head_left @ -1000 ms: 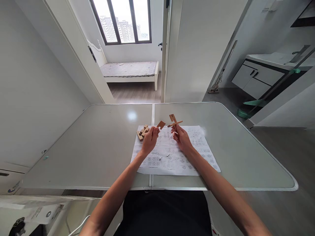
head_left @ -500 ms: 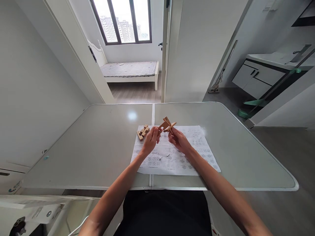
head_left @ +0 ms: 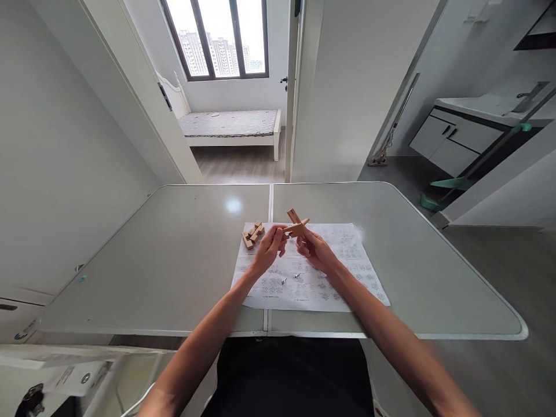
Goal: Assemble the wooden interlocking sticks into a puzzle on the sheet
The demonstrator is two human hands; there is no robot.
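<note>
My left hand (head_left: 269, 245) is closed, its thumb and fingers pinching the left end of a light-brown wooden puzzle piece (head_left: 297, 230). From the other side my right hand (head_left: 317, 249) grips wooden pieces that meet in a crossed shape. One of them, a notched wooden bar (head_left: 293, 215), sticks up towards the upper left. Fingers hide part of the joint, so I cannot tell how firmly the pieces interlock. Both hands are above a printed paper sheet (head_left: 339, 284) covered with small diagrams. Left of my left hand lies a small heap of notched wooden pieces (head_left: 253, 234).
Two tiny silvery scraps (head_left: 284, 281) lie on the sheet. The pale table (head_left: 174, 260) has a seam down its middle and a raised light rim. Beyond it are a doorway, a bed (head_left: 234, 123) and, at right, a washbasin cabinet (head_left: 460, 136).
The flat piece at my left fingers has tilted and now looks thinner, nearly edge-on, against the crossed pieces. My hands have barely shifted; the heap stays put.
</note>
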